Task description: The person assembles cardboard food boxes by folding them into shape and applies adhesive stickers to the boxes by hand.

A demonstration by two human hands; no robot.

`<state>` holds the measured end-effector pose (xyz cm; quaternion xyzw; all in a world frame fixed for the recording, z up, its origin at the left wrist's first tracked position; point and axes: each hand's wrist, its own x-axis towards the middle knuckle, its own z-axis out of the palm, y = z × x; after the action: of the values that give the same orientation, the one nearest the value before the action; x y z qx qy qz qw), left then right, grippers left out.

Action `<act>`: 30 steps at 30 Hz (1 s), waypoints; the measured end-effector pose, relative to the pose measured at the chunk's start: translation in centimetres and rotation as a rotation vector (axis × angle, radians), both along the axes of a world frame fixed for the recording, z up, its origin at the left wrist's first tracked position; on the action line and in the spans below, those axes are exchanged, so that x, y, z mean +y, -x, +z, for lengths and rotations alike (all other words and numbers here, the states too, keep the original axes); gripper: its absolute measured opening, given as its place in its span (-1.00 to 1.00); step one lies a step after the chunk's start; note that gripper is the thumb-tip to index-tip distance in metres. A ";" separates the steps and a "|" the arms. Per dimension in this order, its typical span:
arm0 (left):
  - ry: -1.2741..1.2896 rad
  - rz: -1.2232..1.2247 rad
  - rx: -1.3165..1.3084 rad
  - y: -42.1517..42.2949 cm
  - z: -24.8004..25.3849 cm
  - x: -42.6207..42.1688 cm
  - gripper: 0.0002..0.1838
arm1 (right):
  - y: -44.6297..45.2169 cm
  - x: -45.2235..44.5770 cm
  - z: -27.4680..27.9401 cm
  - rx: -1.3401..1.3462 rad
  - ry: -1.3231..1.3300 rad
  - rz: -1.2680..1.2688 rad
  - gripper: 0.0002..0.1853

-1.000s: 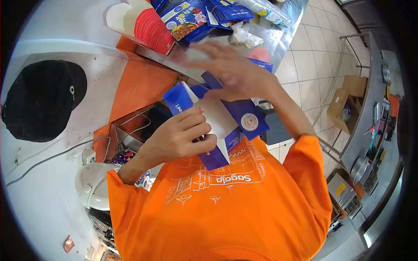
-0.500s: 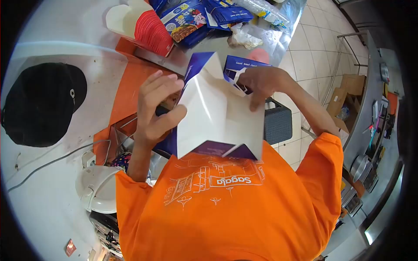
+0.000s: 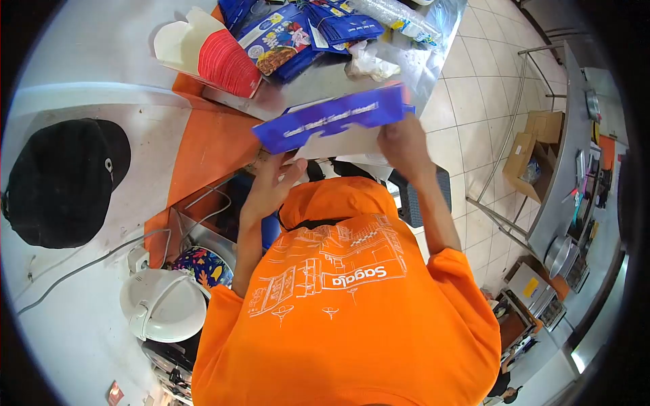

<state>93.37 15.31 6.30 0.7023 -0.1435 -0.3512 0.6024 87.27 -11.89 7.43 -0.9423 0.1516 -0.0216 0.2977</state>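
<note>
Shirt [image 3: 352,325] fills the near middle, orange, with a white line drawing across the chest. Past it, both hands are raised around a box [image 3: 332,122], which is held up in front of the body and just short of the metal table [image 3: 418,68]. It shows a blue face with blurred white lettering, and a white part below that. The right hand [image 3: 406,147] is closed on its right end. The left hand [image 3: 271,186] is at its left end, thumb apart from the fingers; the fingertips are partly hidden, so I cannot tell whether they grip.

On the left, a white appliance [image 3: 169,308] with a closed lid sits beside a patterned thing [image 3: 203,265]. A grey cable [image 3: 101,271] runs across the pale surface, and a black cap [image 3: 68,183] lies beyond it.

Farther on are nested red cartons [image 3: 230,64] with cream insides. To their right lie blue packs [image 3: 284,37] in a loose heap, then a crumpled bag [image 3: 371,62] and a clear plastic sleeve [image 3: 406,24].

Right of the person, a dark stool [image 3: 440,189] stands on the tiled floor [image 3: 481,101]. Well apart from it, an open cardboard carton [image 3: 525,159] is near a long counter [image 3: 555,183] bearing round pans [image 3: 560,254].
</note>
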 end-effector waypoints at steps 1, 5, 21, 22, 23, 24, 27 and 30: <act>-0.103 -0.022 0.017 0.0 -0.1 0.0 -0.49 | 0.3 1.1 -0.5 0.011 0.026 -0.015 -0.87; -0.542 -0.084 -0.614 0.3 -8.3 4.3 -0.51 | 1.3 5.7 1.2 0.090 -0.191 0.008 -0.87; -0.131 0.865 0.414 2.7 -4.6 15.1 -0.57 | -3.7 7.8 -9.0 0.467 -1.159 0.172 -0.49; -0.137 0.900 0.410 2.7 -4.5 15.6 -0.56 | -4.9 8.4 -12.6 0.178 -0.664 0.323 -0.56; -0.127 0.930 0.362 2.6 -4.2 15.6 -0.55 | -5.7 8.9 -14.9 0.019 -0.389 0.332 -0.56; -0.125 0.948 0.358 2.6 -4.0 15.8 -0.55 | -6.8 9.3 -15.9 0.018 -0.391 0.350 -0.56; -0.114 1.001 0.346 3.0 -4.2 17.2 -0.51 | -9.6 10.6 -19.5 -0.156 0.563 0.253 -0.44; -0.078 1.078 0.332 3.4 -2.3 16.2 -0.50 | -11.0 9.9 -22.0 0.041 0.556 0.253 -0.29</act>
<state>89.93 31.48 4.00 0.6334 0.3452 -0.1046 0.6846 98.25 -1.99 -14.60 -0.9993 0.0273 -0.0061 0.0257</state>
